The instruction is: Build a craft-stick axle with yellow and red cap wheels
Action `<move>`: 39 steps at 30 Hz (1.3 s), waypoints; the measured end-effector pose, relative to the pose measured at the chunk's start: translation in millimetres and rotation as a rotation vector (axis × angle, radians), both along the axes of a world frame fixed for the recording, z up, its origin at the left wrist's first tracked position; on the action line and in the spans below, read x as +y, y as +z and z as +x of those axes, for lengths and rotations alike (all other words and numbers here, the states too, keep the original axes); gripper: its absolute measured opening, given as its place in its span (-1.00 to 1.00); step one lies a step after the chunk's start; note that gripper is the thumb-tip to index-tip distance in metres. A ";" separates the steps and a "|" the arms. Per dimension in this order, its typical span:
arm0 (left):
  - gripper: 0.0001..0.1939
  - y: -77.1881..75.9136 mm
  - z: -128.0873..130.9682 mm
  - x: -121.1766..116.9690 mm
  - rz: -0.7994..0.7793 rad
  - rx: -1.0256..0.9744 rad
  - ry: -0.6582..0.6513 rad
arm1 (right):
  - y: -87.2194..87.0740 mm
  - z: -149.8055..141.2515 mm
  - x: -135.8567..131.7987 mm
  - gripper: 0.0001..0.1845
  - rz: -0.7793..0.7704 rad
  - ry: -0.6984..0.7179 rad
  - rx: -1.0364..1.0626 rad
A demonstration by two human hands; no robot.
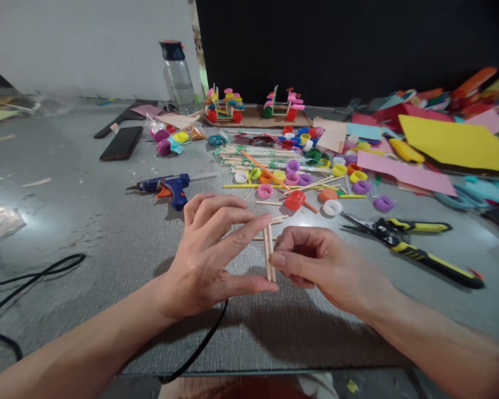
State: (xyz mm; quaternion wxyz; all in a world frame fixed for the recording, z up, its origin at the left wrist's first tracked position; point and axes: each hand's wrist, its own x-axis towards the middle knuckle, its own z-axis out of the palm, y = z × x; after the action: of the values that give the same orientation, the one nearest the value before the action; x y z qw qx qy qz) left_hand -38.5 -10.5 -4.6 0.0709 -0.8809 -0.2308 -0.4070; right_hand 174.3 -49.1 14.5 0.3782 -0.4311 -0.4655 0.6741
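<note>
Two thin wooden sticks stand side by side, upright, between both hands above the grey table. My left hand pinches them from the left, thumb at the bottom end and forefinger at the top. My right hand presses against them from the right with its fingers curled. More sticks lie flat just behind the hands.
A blue glue gun lies behind the left hand, with its black cable trailing left. Yellow-handled cutters lie to the right. Coloured bottle caps, sticks, paper sheets, a phone, a water bottle and two small models sit farther back.
</note>
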 end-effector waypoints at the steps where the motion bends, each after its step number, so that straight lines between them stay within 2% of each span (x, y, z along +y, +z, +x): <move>1: -0.21 0.1 0.0 0.1 0.001 0.000 0.001 | -0.5 0.2 0.0 -0.64 -0.002 0.005 -0.005; 24: -0.19 0.5 0.0 0.0 0.016 -0.006 0.018 | -6.1 1.2 1.9 -0.64 -0.035 0.033 0.070; 31: -0.17 4.5 -0.2 -2.1 0.016 -0.029 0.009 | -15.6 7.6 5.6 -0.77 0.006 0.093 0.119; 39: -0.18 -1.2 2.9 -5.7 -0.011 -0.017 -0.059 | -12.4 0.1 8.9 -0.90 0.051 0.006 0.302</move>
State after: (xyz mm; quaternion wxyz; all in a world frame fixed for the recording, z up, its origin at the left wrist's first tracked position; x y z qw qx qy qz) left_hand -35.6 -16.2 -5.7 0.0518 -0.8842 -0.2074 -0.4152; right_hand 174.4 -40.2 2.1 0.4529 -0.3138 -0.4217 0.7202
